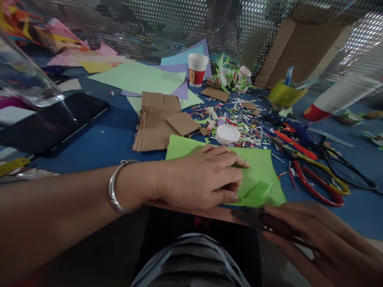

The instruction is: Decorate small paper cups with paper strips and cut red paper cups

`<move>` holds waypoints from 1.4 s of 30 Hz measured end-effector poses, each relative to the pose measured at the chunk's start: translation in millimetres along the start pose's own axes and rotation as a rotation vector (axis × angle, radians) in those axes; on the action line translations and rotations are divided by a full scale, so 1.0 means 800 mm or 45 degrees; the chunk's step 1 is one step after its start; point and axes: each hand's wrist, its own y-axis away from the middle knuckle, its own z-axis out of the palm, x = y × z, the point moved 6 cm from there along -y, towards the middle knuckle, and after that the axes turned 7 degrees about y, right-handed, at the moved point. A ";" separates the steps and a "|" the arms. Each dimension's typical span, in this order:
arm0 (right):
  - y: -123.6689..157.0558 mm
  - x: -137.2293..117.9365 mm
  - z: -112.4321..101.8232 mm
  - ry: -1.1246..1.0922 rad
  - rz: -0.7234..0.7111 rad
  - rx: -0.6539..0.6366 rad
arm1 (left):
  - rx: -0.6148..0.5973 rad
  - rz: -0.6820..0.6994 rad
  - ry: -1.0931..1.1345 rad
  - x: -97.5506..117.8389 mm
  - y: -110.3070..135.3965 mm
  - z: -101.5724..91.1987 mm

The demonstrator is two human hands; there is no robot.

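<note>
A bright green sheet of paper point(257, 163) lies at the table's near edge, its lower right part creased and lifted. My left hand point(206, 175) rests on top of it, palm down, fingers bent and somewhat apart, pressing on the paper. At the lower right, my right hand point(317, 235) is closed around the dark, riveted handle of a knife point(278, 225). The blade points left, just below the paper's near edge and partly blurred. Some of the right hand's fingers are hidden.
Red-handled scissors point(317, 185) lie at right. Paper scraps point(251, 121), a white lid point(227, 134) and cardboard pieces point(155, 119) lie beyond the green sheet. A paper cup point(197, 73) and stacked cups point(341, 95) stand farther back. A phone point(54, 119) lies left.
</note>
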 end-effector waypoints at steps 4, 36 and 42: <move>0.003 0.001 0.004 0.037 0.010 -0.019 | -0.017 0.003 0.001 0.000 0.000 0.001; 0.028 0.010 -0.003 -0.045 0.095 -0.119 | -0.037 -0.014 0.026 -0.002 -0.004 0.002; 0.015 0.005 -0.004 -0.009 0.035 -0.138 | -0.035 -0.029 0.034 -0.004 -0.003 0.002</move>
